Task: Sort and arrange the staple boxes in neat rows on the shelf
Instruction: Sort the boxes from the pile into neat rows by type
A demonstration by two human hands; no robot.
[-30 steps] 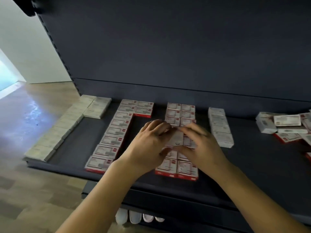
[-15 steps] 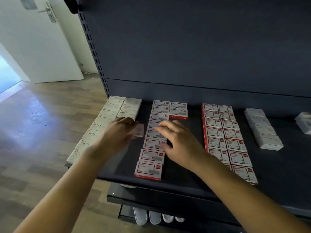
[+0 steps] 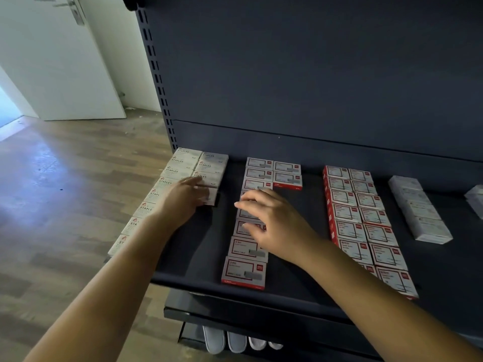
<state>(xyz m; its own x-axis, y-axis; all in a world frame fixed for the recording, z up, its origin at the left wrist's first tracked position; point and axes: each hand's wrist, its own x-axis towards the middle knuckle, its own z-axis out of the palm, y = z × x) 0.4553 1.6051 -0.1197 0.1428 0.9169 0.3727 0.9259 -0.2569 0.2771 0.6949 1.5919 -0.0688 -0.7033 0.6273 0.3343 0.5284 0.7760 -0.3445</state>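
Nearest us, the front edge of the dark shelf (image 3: 300, 301) carries the end of a single column of red-trimmed boxes (image 3: 244, 273), and our right hand (image 3: 274, 226) hovers just above the middle of that column, fingers spread and loosely bent, holding nothing. Half a second ago it lay lower on the same column, so it has lifted slightly. Farther left, our left hand (image 3: 183, 199) has carried a pale box (image 3: 210, 195) across and now pinches it against the front end of the short second column of pale staple boxes (image 3: 209, 168), touching the box behind. That box was held loose in the air a moment before; we judge this placement nearly done, extending the pale block by one. Beyond, the double red-trimmed block (image 3: 363, 220) to the right looks full, and a plain white row (image 3: 418, 212) lies farther right.
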